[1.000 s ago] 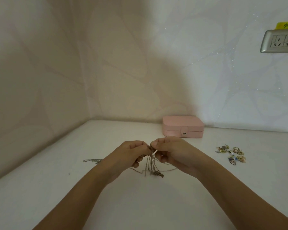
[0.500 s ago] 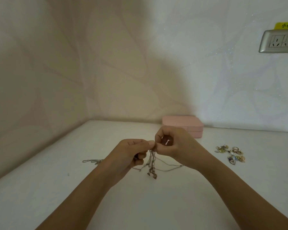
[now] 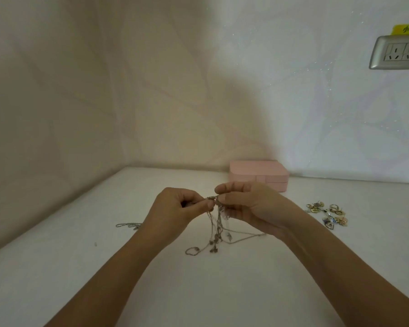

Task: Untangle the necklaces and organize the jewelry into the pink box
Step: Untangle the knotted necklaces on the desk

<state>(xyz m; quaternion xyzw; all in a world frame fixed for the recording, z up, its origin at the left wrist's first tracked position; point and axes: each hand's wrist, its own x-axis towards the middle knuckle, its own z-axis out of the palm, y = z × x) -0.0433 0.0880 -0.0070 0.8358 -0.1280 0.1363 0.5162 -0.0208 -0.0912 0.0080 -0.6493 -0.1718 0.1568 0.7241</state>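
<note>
Silver necklaces hang straight down from one knot.
Left hand and right hand both pinch that knot, nearly touching; loose ends lie on the table.

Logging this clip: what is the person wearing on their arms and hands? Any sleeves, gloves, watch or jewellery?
Nothing that shows. The left hand and right hand are bare, with no gloves. The left forearm and right forearm are uncovered down to the picture's edge, so no sleeve or cuff is in view. Neither wrist carries a watch or bracelet. No ring stands out, though some fingers are partly hidden.
</note>
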